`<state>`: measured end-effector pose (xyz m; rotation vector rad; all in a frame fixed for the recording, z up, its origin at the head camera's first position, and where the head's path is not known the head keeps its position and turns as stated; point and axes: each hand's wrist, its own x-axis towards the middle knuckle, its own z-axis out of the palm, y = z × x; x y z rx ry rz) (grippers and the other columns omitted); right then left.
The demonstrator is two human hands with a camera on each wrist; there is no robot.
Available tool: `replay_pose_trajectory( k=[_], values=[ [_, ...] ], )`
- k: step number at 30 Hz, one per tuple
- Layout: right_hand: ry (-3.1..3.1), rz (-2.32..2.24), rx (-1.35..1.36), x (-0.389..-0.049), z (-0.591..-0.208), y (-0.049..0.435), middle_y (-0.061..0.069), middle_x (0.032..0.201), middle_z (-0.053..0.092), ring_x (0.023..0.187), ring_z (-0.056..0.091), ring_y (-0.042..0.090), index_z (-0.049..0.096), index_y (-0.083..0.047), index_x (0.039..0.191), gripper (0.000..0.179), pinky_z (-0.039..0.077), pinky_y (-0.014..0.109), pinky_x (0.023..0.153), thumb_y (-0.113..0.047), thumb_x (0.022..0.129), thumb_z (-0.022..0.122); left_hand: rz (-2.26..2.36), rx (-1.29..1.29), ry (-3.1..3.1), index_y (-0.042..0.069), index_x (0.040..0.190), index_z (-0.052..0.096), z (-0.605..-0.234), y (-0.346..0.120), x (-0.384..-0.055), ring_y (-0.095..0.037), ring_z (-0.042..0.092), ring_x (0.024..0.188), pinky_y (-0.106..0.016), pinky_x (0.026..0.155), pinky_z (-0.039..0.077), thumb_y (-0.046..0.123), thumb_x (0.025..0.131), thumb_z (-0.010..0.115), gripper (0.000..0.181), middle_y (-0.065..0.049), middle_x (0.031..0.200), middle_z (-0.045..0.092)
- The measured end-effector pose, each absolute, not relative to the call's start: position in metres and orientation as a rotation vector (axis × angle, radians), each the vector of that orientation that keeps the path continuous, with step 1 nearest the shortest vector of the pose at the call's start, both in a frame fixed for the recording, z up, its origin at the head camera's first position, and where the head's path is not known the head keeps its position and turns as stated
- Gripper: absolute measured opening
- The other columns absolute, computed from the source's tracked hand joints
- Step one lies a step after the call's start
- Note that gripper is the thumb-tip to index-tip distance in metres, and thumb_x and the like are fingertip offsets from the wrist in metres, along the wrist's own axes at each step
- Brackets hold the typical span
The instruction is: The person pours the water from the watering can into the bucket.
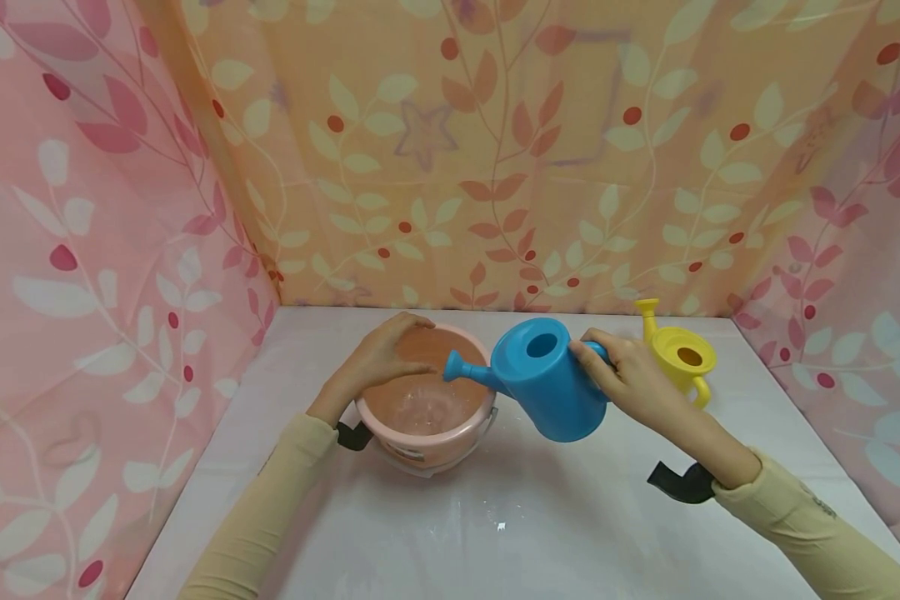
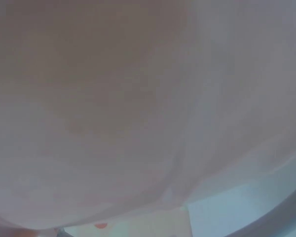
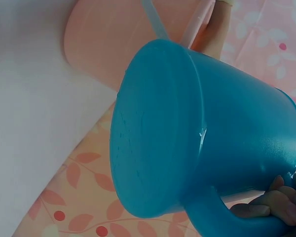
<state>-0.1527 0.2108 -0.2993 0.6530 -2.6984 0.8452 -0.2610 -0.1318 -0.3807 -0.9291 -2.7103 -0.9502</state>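
Observation:
My right hand (image 1: 618,367) grips the handle of a blue watering can (image 1: 555,392), which is raised and tilted left, its spout over the bucket's right rim. In the right wrist view the can's base and handle show, with fingers (image 3: 281,205) curled round the handle. A pink bucket (image 1: 420,454) stands at centre left, with rippled water (image 1: 427,408) inside. Over its left rim lies my left hand (image 1: 382,354), fingers toward the far rim and thumb stretched across the inside. The left wrist view is mostly filled by the blurred bucket wall (image 2: 138,123).
A yellow watering can (image 1: 678,358) stands at the back right, behind my right hand. Small wet drops (image 1: 501,526) lie on the white tabletop (image 1: 555,533). Flowered cloth (image 1: 420,208) hangs at the back and on both sides.

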Motion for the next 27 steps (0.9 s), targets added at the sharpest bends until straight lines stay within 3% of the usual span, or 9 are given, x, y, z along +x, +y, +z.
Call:
replay_pose_trajectory(
  k=[7,20,27],
  values=[
    [-2.694,0.842,0.661,-0.153,-0.2992,0.2113,-0.004,0.057,0.042,0.061,0.053,0.017,0.055,-0.007,0.083,0.025,0.056,0.042,0.062,-0.026,0.097,0.049,-0.96,-0.908,-2.722,0.018,0.124,0.054,-0.3797,-0.1312,-0.2599,-0.02,0.049,0.117,-0.042,0.099,0.042,0.048,0.072,0.075,0.065,0.002,0.121,0.055],
    [-2.683,0.819,0.682,-0.1549,-0.298,0.2112,-0.004,0.056,0.04,0.057,0.05,0.013,0.053,-0.008,0.079,0.025,0.049,0.027,0.059,-0.025,0.097,0.049,-0.972,-0.889,-2.736,0.019,0.125,0.053,-0.3794,-0.1313,-0.2596,-0.019,0.05,0.116,-0.042,0.098,0.043,0.051,0.072,0.074,0.066,0.002,0.122,0.055],
    [-2.694,0.817,0.674,-0.1552,-0.298,0.211,-0.004,0.057,0.042,0.059,0.052,0.014,0.054,-0.008,0.08,0.025,0.053,0.033,0.06,-0.026,0.097,0.049,-0.968,-0.885,-2.748,0.019,0.125,0.053,-0.3803,-0.1314,-0.2603,-0.02,0.049,0.117,-0.042,0.099,0.042,0.052,0.073,0.073,0.064,0.002,0.123,0.055]
  ],
)
